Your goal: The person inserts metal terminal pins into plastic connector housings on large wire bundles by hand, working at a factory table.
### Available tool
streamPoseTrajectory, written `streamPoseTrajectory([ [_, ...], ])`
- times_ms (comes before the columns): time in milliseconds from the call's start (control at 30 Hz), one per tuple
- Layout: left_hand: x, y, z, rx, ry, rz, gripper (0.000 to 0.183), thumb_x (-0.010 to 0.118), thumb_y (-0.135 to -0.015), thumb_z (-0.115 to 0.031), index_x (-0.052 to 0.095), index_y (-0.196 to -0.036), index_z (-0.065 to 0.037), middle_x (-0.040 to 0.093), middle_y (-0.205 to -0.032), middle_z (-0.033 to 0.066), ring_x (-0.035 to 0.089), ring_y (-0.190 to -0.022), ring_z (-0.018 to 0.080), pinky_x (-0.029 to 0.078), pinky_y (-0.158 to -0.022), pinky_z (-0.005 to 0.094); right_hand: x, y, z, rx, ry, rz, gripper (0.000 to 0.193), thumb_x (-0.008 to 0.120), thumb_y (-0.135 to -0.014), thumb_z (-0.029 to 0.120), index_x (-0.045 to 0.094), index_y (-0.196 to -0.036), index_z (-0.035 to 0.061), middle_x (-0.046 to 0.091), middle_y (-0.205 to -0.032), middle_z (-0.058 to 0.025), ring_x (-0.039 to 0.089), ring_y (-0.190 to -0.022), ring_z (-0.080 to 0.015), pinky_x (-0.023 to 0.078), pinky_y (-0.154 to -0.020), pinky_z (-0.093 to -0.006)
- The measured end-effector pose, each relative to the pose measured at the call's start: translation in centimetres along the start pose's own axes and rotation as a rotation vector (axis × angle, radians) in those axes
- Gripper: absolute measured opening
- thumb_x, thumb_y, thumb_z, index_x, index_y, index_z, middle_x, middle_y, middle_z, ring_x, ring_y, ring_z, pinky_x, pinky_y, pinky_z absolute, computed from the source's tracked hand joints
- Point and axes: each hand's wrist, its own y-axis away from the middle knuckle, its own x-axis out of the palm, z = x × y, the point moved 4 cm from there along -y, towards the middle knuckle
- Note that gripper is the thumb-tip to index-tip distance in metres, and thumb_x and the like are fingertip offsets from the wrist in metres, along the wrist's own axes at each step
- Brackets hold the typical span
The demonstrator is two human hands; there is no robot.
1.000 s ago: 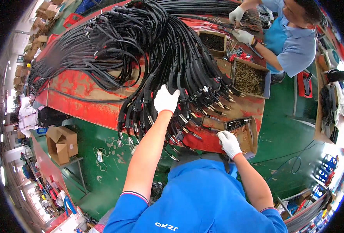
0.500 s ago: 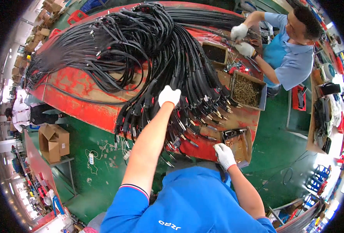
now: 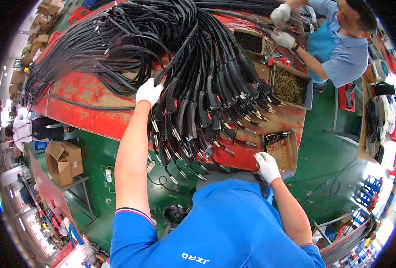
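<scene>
A black cable (image 3: pixel 164 96) of the bundle (image 3: pixel 198 80) spread over the red table (image 3: pixel 86 116) is being gripped by the left hand (image 3: pixel 148 92); the right hand (image 3: pixel 267 167), loosely closed, is resting at the cardboard box (image 3: pixel 283 152).

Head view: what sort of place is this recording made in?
Most likely a factory assembly floor. A red workbench is heaped with black cable assemblies, trays of small metal parts sit alongside, and a gloved co-worker works at the same bench.
</scene>
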Motion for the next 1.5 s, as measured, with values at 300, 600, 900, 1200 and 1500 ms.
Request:
streamPoseTrajectory([
  [300, 3.0, 3.3, -1.1, -0.018, -0.061, -0.234, 0.049, 0.062, -0.091, -0.046, 0.066, -0.119, -0.006, 0.069, -0.112, 0.0232, 0.066, -0.105, 0.0408, 0.051, -0.093, 0.0507, 0.0, 0.1, -1.2, -0.009, 0.021, -0.018, 0.031, 0.057, -0.102, 0.032, 0.067, -0.106, 0.0028, 0.060, -0.074, -0.0019, 0.054, -0.065, -0.0107, 0.045, -0.059, -0.0286],
  [600, 9.4, 9.4, -15.9, 0.194, 0.224, -0.037, 0.039, 0.059, -0.093, -0.041, 0.064, -0.112, -0.007, 0.071, -0.104, 0.0227, 0.068, -0.099, 0.0407, 0.053, -0.090, 0.0508, -0.3, -0.3, 0.3, -0.061, 0.009, -0.013, 0.031, 0.057, -0.102, 0.031, 0.068, -0.106, 0.0017, 0.062, -0.076, -0.0023, 0.055, -0.066, -0.0102, 0.045, -0.060, -0.0282],
  [900, 12.2, 6.8, -19.1, -0.333, 0.103, 0.061, 0.055, 0.065, -0.083, -0.041, 0.053, -0.120, -0.002, 0.072, -0.107, 0.0265, 0.071, -0.101, 0.0417, 0.055, -0.090, 0.0501, -8.3, 3.3, -2.2, -0.106, -0.180, -0.444, 0.025, 0.058, -0.103, 0.024, 0.069, -0.107, 0.0025, 0.063, -0.080, -0.0002, 0.056, -0.072, -0.0082, 0.047, -0.065, -0.0257],
  [1200, 13.2, 5.1, -17.0, -0.521, 1.195, 0.497, 0.018, 0.076, -0.078, -0.027, 0.068, -0.084, -0.012, 0.065, -0.076, 0.0032, 0.061, -0.068, 0.0185, 0.047, -0.065, 0.0346, -14.0, 4.5, -8.4, -0.124, -0.046, -0.697, 0.027, 0.061, -0.097, 0.019, 0.068, -0.117, 0.0027, 0.074, -0.102, -0.0144, 0.073, -0.091, -0.0258, 0.055, -0.084, -0.0364],
  [1500, 10.6, 6.7, -17.4, -0.532, 1.650, 0.553, 0.013, 0.060, -0.095, -0.017, 0.063, -0.094, -0.004, 0.068, -0.086, 0.0112, 0.068, -0.079, 0.0290, 0.063, -0.075, 0.0450, -8.1, -0.7, -3.6, -0.403, 0.619, -0.583, 0.022, 0.064, -0.091, 0.028, 0.067, -0.105, 0.0112, 0.070, -0.096, -0.0126, 0.069, -0.086, -0.0340, 0.056, -0.078, -0.0446],
])
